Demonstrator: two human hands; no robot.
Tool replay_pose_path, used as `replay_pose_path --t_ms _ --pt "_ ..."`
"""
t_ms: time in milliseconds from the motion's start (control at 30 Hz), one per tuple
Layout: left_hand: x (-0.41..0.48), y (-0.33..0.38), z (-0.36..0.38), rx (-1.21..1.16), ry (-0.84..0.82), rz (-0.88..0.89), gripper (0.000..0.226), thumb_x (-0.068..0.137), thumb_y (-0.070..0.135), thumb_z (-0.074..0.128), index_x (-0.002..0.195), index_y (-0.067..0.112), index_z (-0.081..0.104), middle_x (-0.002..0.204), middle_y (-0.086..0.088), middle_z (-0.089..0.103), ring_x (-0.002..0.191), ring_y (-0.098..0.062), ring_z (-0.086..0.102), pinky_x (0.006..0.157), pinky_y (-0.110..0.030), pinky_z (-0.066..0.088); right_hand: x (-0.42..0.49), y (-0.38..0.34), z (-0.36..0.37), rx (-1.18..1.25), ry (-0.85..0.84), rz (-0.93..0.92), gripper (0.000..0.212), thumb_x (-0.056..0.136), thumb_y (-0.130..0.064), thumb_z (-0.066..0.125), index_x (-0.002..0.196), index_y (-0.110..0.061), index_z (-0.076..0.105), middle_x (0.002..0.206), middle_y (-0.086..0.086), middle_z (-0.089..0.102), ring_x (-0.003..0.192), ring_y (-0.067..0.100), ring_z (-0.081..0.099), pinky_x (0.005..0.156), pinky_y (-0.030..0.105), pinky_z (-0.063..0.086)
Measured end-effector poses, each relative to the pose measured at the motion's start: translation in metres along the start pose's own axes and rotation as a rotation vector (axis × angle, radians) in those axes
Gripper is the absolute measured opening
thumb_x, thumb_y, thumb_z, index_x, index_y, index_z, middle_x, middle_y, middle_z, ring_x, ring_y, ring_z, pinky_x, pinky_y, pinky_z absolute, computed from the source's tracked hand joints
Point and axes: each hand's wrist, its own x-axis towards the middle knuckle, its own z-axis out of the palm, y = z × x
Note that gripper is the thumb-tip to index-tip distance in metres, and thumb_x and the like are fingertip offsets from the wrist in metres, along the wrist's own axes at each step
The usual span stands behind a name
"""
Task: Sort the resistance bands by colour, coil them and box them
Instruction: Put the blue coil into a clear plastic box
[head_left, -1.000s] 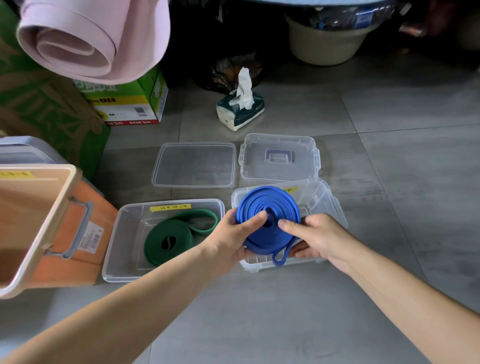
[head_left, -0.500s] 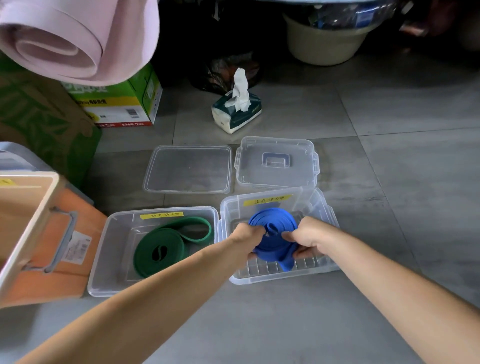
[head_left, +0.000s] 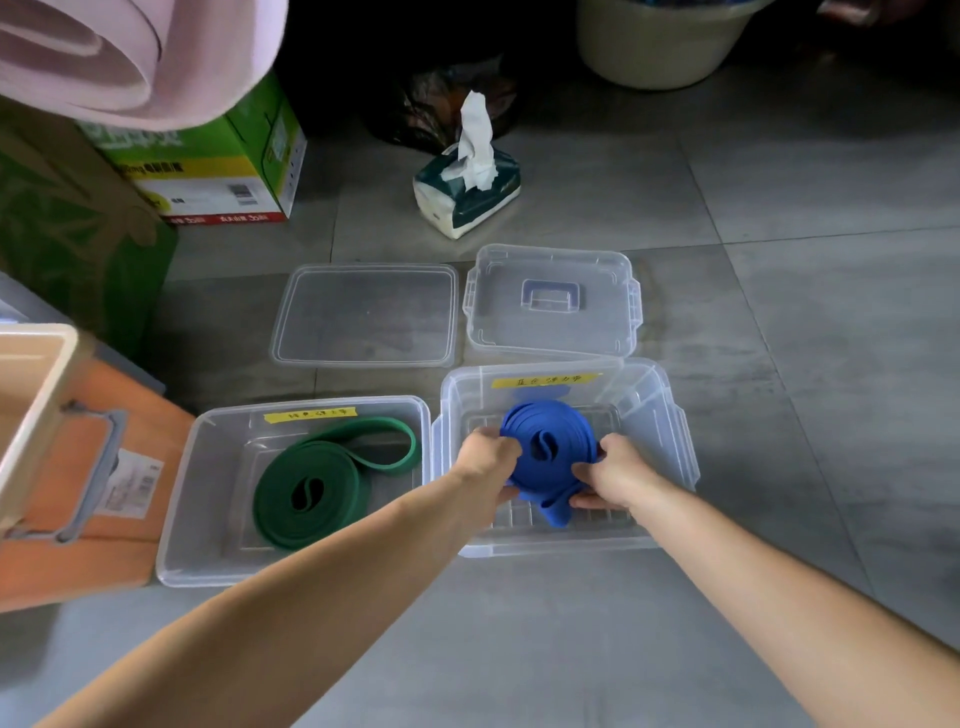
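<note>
A coiled blue resistance band (head_left: 548, 441) sits low inside the right clear box (head_left: 670, 415), which carries a yellow label. My left hand (head_left: 485, 460) grips the coil's left side and my right hand (head_left: 610, 475) grips its right side; a loose blue end pokes out below between them. The left clear box (head_left: 208, 467), also yellow-labelled, holds a coiled green band (head_left: 317, 483) with one loop trailing toward the back.
Two clear lids lie behind the boxes: a flat lid (head_left: 363, 314) and a handled lid (head_left: 550, 301). A tissue pack (head_left: 467, 187) stands further back. An orange bin (head_left: 78, 493), green cartons (head_left: 218, 156) and a pink rolled mat (head_left: 119, 57) crowd the left.
Both hands have carried the blue coil from above the right box's front edge down and forward into the box. The green band has not moved.
</note>
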Motion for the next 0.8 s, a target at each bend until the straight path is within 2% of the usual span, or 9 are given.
replay_pose_path --t_ms 67,167,267,333,433,500,567,667,800 --pt "-0.001 0.0 0.0 0.014 -0.008 -0.021 0.039 0.089 0.003 0.041 0.126 0.011 0.051 0.125 -0.016 0.054 0.109 -0.03 0.053 0.077 -0.036 0.052 -0.003 0.0 0.002 0.043 -0.024 0.02 0.02 0.088 0.005 0.054 0.08 -0.012 0.046 0.103 0.017 0.058 0.092 0.036 0.064 0.07 0.043 0.058" --pt "-0.003 0.0 0.001 0.02 -0.047 -0.071 0.045 0.091 0.008 0.04 0.134 0.019 0.042 0.115 -0.01 0.05 0.107 -0.033 0.052 0.079 -0.045 0.05 -0.002 -0.003 0.001 0.109 -0.085 0.1 0.015 0.091 0.007 0.047 0.088 -0.007 0.046 0.104 0.019 0.058 0.084 0.033 0.064 0.062 0.04 0.057" --pt "-0.007 -0.002 0.004 0.005 -0.066 -0.148 0.045 0.095 0.018 0.035 0.137 0.034 0.032 0.112 -0.004 0.044 0.094 -0.031 0.053 0.066 -0.038 0.051 -0.002 -0.005 -0.001 0.189 -0.108 0.169 0.019 0.091 0.011 0.041 0.104 0.0 0.048 0.102 0.024 0.06 0.084 0.038 0.065 0.075 0.047 0.057" --pt "-0.008 -0.003 0.005 -0.04 -0.049 -0.179 0.038 0.094 0.021 0.037 0.131 0.029 0.036 0.118 -0.008 0.046 0.096 -0.037 0.059 0.062 -0.038 0.051 -0.002 -0.003 -0.002 0.214 -0.114 0.181 0.021 0.09 0.014 0.04 0.105 0.004 0.051 0.104 0.026 0.061 0.09 0.041 0.065 0.079 0.048 0.055" --pt "-0.003 -0.003 0.003 -0.203 -0.007 -0.187 0.031 0.092 0.019 0.042 0.122 0.012 0.044 0.104 -0.015 0.051 0.093 -0.04 0.061 0.073 -0.053 0.054 0.0 0.001 0.002 0.107 -0.054 0.142 0.015 0.086 0.011 0.046 0.092 0.001 0.053 0.095 0.022 0.063 0.09 0.037 0.064 0.076 0.047 0.056" --pt "-0.002 -0.004 0.002 -0.218 -0.007 -0.176 0.027 0.094 0.02 0.042 0.119 0.009 0.044 0.096 -0.012 0.049 0.089 -0.037 0.059 0.073 -0.051 0.053 0.002 0.002 0.004 0.031 -0.035 0.13 0.017 0.083 0.011 0.046 0.091 0.0 0.056 0.092 0.021 0.065 0.084 0.034 0.065 0.069 0.045 0.057" --pt "-0.001 -0.004 0.002 -0.203 -0.019 -0.198 0.033 0.092 0.025 0.044 0.123 0.014 0.042 0.105 -0.013 0.047 0.097 -0.04 0.057 0.077 -0.056 0.052 -0.003 0.0 0.004 0.134 -0.134 0.173 0.022 0.085 0.016 0.039 0.091 0.002 0.056 0.091 0.022 0.064 0.079 0.035 0.065 0.063 0.041 0.057" --pt "-0.002 -0.005 0.005 -0.201 -0.032 -0.228 0.046 0.085 0.036 0.049 0.127 0.02 0.04 0.124 -0.014 0.045 0.1 -0.046 0.056 0.078 -0.063 0.051 -0.009 0.002 0.001 0.239 -0.229 0.221 0.029 0.086 0.02 0.034 0.1 0.006 0.056 0.088 0.023 0.064 0.074 0.034 0.066 0.068 0.039 0.058" --pt "-0.003 0.002 0.004 -0.226 -0.078 -0.2 0.047 0.088 0.041 0.05 0.129 0.018 0.044 0.116 -0.016 0.053 0.096 -0.04 0.061 0.082 -0.057 0.051 -0.011 0.005 0.004 -0.053 -0.187 0.205 0.02 0.087 0.013 0.04 0.094 0.003 0.056 0.077 0.017 0.061 0.057 0.025 0.062 0.038 0.025 0.048"
